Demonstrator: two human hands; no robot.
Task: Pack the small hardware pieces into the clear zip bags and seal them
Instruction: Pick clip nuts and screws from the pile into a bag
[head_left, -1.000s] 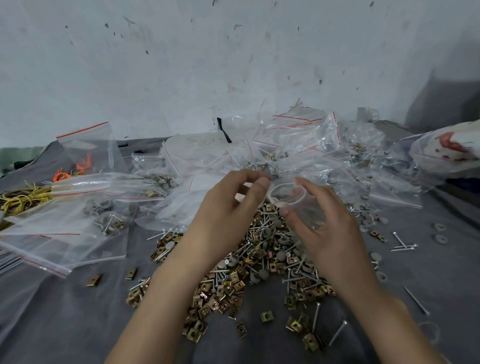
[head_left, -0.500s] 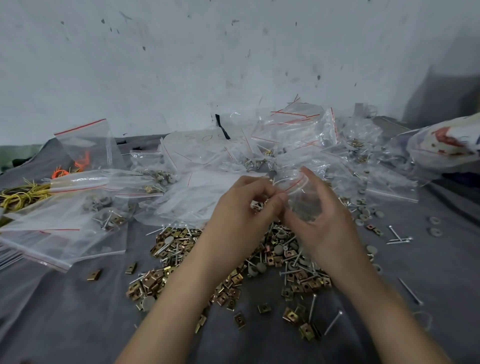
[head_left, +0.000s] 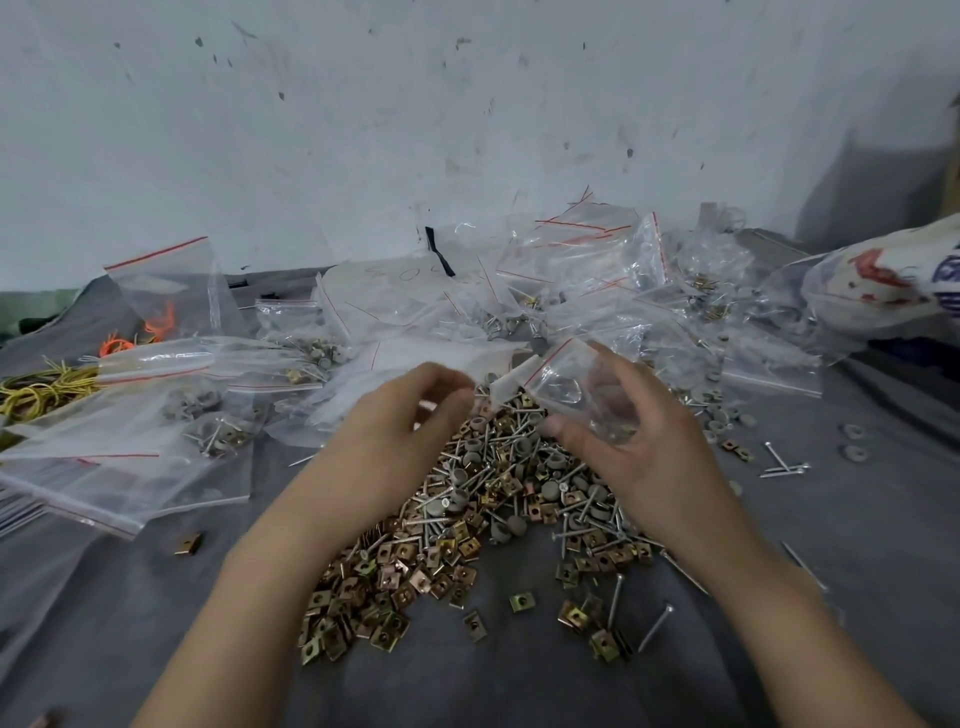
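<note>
Tabletop (head_left: 130, 623): grey cloth, loose hardware pieces (head_left: 467, 519) piled near.
Left hand (head_left: 410, 421): now off the zip bag (head_left: 566, 379); grip loosely curled, apparently empty.
Right hand (head_left: 644, 452): grip pinches that bag above the pile, mouth likely open for filling.
Far: filled bags (head_left: 597, 270) heaped against stained wall (head_left: 467, 104).

I am seeing a grey cloth (head_left: 857, 597) covering the worktop, yellow bands (head_left: 36, 389) lying far left, orange bands (head_left: 117, 343) sitting just behind them, and a printed white sack (head_left: 872, 296) resting far right against the speckled wall (head_left: 467, 130).
</note>
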